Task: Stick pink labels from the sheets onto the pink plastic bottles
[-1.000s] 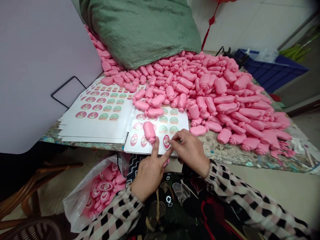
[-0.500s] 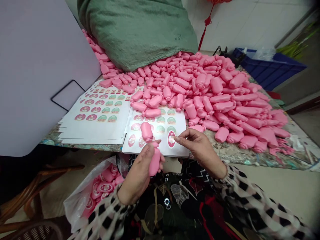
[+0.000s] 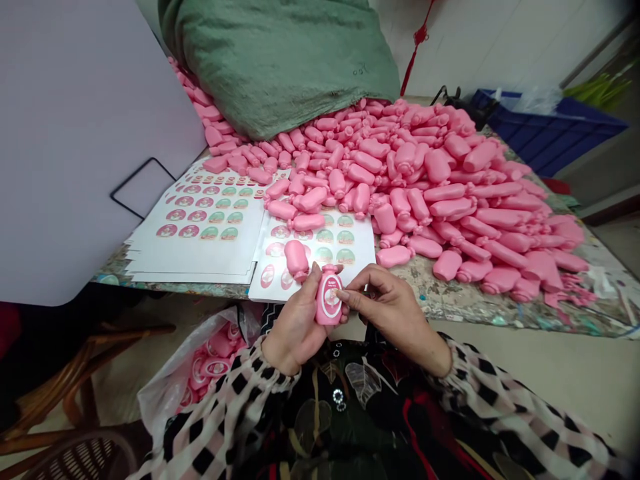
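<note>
My left hand [image 3: 295, 328] is wrapped round a small pink bottle [image 3: 327, 321], held neck up above the table's front edge. An oval pink-and-white sticker [image 3: 331, 301] lies against the bottle's front. The thumb and forefinger of my right hand [image 3: 397, 313] pinch at the sticker's right side; whether it is fully stuck down I cannot tell. Just beyond my left thumb, another pink bottle [image 3: 297, 258] lies on the sticker sheet [image 3: 257, 291], which carries pink and green labels.
Pink bottles are heaped [image 3: 430, 180] across the table, spilling from under a green sack [image 3: 280, 60]. More sticker sheets [image 3: 195, 257] are stacked to the left. Below the table edge, a clear bag [image 3: 160, 393] holds labelled bottles. A blue crate [image 3: 560, 133] stands at the back right.
My right hand has brought the oval sticker left from above the sheet onto the bottle. My left hand has turned the bottle from neck toward the sheet to label side facing me.
</note>
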{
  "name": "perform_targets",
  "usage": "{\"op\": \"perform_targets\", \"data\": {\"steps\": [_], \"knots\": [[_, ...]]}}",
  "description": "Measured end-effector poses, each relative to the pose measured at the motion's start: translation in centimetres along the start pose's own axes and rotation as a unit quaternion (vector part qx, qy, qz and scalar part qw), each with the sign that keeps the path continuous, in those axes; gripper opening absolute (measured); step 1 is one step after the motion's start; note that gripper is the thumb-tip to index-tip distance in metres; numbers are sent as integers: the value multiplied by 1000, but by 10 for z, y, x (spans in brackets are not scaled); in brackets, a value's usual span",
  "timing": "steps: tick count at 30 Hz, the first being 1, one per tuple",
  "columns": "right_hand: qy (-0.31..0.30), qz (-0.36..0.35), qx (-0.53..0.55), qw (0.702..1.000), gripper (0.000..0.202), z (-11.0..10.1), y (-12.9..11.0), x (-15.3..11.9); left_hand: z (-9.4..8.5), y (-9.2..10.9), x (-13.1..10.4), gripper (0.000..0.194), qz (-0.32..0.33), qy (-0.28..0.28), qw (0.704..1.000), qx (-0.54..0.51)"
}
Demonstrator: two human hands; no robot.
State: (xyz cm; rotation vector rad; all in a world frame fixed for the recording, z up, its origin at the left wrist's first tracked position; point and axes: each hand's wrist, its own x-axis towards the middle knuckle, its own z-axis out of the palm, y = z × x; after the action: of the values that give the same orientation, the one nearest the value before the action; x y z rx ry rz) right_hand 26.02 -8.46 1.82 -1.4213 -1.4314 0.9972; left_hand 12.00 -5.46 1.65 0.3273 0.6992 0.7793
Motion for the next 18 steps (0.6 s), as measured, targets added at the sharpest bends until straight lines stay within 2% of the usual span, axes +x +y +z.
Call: {"op": "perform_targets", "data": {"steps": [12, 15, 18], "knots": [[4, -43, -60, 997, 20, 2, 1, 0, 6, 0, -2, 45, 29, 13, 999, 10], [-1, -59, -113, 992, 18, -1, -1, -1, 5, 1, -5, 38, 40, -3, 997, 60], [-9, -92, -196, 976, 15, -4, -4, -4, 1, 1, -8, 31, 21, -19, 989, 145]]}}
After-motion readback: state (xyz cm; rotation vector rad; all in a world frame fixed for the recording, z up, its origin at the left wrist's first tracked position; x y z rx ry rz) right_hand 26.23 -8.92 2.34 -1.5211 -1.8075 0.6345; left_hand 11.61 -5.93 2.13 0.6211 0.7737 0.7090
